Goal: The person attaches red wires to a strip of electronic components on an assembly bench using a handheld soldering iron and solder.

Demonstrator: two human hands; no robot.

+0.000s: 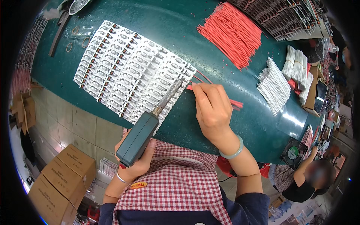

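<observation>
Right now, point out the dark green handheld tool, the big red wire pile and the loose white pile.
Dark green handheld tool point(138, 138): head view, middle of its casing.
Big red wire pile point(232, 34): head view, middle of the heap.
Loose white pile point(274, 87): head view, middle of its strands.

Hands point(213, 108) on green tool point(137, 138), red wires point(236, 104)

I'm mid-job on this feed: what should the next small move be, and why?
Probably ease one of the red wires in the right hand slightly toward the right edge of the white panel: their near ends lie close to it, and the left hand holds the gun-shaped tool with its tip over that edge.
</observation>
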